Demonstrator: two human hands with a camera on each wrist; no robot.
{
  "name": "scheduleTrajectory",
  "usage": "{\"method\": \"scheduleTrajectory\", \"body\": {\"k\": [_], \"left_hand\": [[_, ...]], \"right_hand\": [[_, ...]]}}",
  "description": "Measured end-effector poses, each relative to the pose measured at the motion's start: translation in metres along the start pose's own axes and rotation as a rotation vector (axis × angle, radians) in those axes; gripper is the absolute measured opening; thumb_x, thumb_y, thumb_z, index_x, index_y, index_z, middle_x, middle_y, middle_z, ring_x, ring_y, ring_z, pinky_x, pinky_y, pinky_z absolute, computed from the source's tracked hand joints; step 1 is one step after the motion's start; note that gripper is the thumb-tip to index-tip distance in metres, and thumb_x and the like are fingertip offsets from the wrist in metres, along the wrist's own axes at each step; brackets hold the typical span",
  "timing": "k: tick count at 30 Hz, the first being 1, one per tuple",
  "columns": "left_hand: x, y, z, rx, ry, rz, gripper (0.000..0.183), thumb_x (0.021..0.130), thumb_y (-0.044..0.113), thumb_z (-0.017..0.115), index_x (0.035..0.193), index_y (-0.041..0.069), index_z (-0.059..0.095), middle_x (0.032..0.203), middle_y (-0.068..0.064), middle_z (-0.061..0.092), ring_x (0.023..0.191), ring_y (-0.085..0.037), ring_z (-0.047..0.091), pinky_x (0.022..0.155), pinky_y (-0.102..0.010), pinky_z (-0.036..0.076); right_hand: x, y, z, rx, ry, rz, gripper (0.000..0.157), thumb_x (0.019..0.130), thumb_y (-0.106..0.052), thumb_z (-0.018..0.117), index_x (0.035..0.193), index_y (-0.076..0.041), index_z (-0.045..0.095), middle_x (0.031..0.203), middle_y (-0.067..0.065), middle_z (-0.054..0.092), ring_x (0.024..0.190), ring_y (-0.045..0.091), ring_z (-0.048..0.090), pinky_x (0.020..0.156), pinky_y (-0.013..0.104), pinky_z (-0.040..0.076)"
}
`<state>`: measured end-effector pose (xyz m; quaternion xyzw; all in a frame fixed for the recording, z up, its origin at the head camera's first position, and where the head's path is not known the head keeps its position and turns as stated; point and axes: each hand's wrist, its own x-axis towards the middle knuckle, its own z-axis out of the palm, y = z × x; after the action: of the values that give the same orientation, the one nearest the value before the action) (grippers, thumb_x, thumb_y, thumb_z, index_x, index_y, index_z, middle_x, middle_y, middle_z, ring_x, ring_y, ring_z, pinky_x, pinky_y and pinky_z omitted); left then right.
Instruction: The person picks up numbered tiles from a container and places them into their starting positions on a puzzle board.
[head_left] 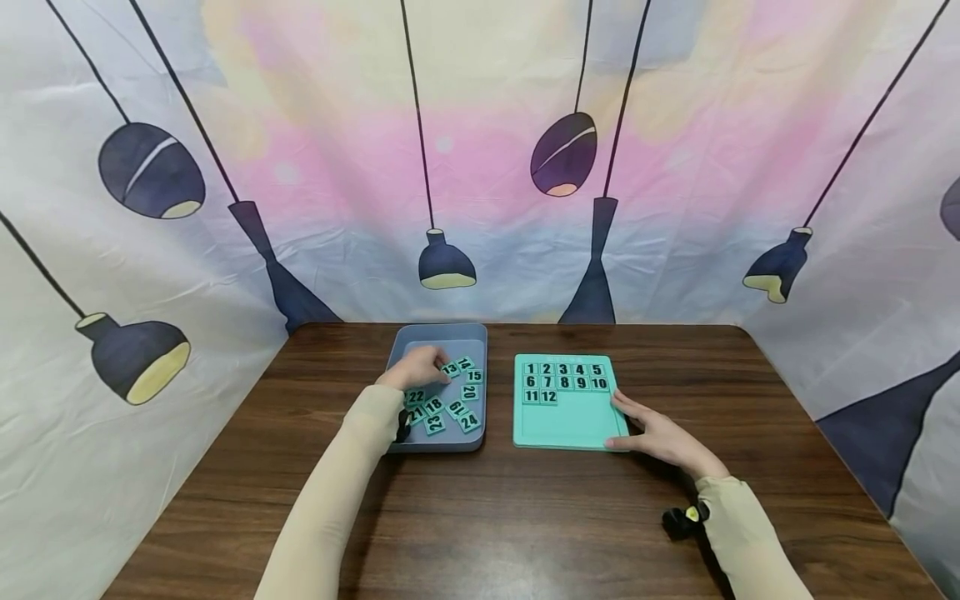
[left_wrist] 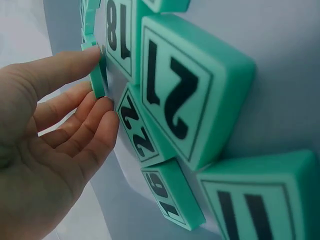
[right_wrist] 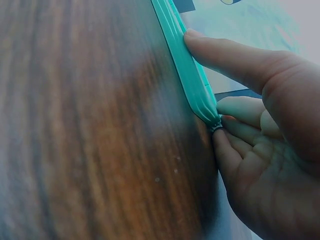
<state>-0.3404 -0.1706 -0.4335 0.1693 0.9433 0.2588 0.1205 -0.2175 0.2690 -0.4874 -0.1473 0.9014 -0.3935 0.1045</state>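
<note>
In the head view, my left hand (head_left: 418,367) reaches into a blue-grey tray (head_left: 482,421) of green number tiles. Its thumb and fingers pinch the number tile marked 13 (head_left: 450,369), seen edge-on as a green tile (left_wrist: 97,80) in the left wrist view. Tiles marked 22 (head_left: 416,397), 18 (head_left: 434,405) and 15 (head_left: 474,376) lie close by. A turquoise number board (head_left: 573,425) lies flat right of the tray, tiles 1 to 12 set in order in its upper rows. My right hand (head_left: 663,435) grips the board's near right corner, thumb and fingers spread along its edge.
Both tray and board stand on a dark wooden table (head_left: 480,525). Behind the table hangs a cloth (head_left: 495,158) printed with lamps. More loose tiles, such as 24 (head_left: 468,422) and 20 (head_left: 469,392), lie in the tray. A dark band with a yellow mark (head_left: 692,514) sits at my right wrist.
</note>
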Motion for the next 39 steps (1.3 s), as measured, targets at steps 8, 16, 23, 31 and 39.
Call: {"method": "scheduleTrajectory", "body": {"k": [8, 16, 23, 31, 39], "left_hand": [[0.002, 0.004, -0.005, -0.007, 0.043, 0.014, 0.039, 0.095, 0.012, 0.07, 0.13, -0.004, 0.062, 0.123, -0.019, 0.063, 0.112, -0.033, 0.06, 0.092, -0.046, 0.052], [0.013, 0.045, -0.005, -0.072, 0.042, 0.121, 0.04, 0.097, 0.012, 0.066, 0.134, -0.001, 0.06, 0.129, -0.018, 0.061, 0.118, -0.032, 0.059, 0.095, -0.045, 0.052], [0.023, 0.094, 0.015, -0.036, -0.023, 0.24, 0.039, 0.096, 0.012, 0.07, 0.132, 0.001, 0.062, 0.125, -0.014, 0.063, 0.112, -0.028, 0.062, 0.092, -0.039, 0.053], [0.032, 0.132, 0.051, 0.051, -0.138, 0.328, 0.04, 0.096, 0.012, 0.07, 0.134, 0.001, 0.061, 0.131, -0.012, 0.06, 0.115, -0.028, 0.059, 0.093, -0.034, 0.051], [0.045, 0.154, 0.072, 0.127, -0.183, 0.382, 0.039, 0.095, 0.011, 0.072, 0.132, 0.003, 0.063, 0.131, -0.011, 0.062, 0.113, -0.024, 0.061, 0.094, -0.03, 0.05]], "right_hand": [[-0.003, 0.004, 0.004, 0.008, -0.008, 0.005, 0.098, 0.087, -0.046, 0.078, 0.16, -0.006, 0.026, 0.167, 0.015, 0.014, 0.15, 0.045, 0.015, 0.111, 0.065, 0.03], [-0.003, 0.004, 0.006, 0.019, -0.018, 0.012, 0.097, 0.088, -0.046, 0.077, 0.16, -0.007, 0.025, 0.167, 0.014, 0.013, 0.15, 0.044, 0.014, 0.111, 0.063, 0.031], [-0.001, 0.004, 0.004, 0.014, -0.018, 0.008, 0.097, 0.088, -0.046, 0.077, 0.16, -0.008, 0.024, 0.167, 0.014, 0.013, 0.15, 0.044, 0.015, 0.111, 0.064, 0.03], [0.002, 0.003, 0.003, -0.003, -0.035, 0.024, 0.099, 0.088, -0.048, 0.076, 0.161, -0.009, 0.023, 0.168, 0.013, 0.012, 0.151, 0.043, 0.015, 0.111, 0.062, 0.03], [0.008, -0.002, -0.004, -0.002, -0.033, 0.043, 0.098, 0.089, -0.049, 0.075, 0.161, -0.011, 0.021, 0.168, 0.011, 0.011, 0.151, 0.042, 0.016, 0.112, 0.062, 0.03]]}}
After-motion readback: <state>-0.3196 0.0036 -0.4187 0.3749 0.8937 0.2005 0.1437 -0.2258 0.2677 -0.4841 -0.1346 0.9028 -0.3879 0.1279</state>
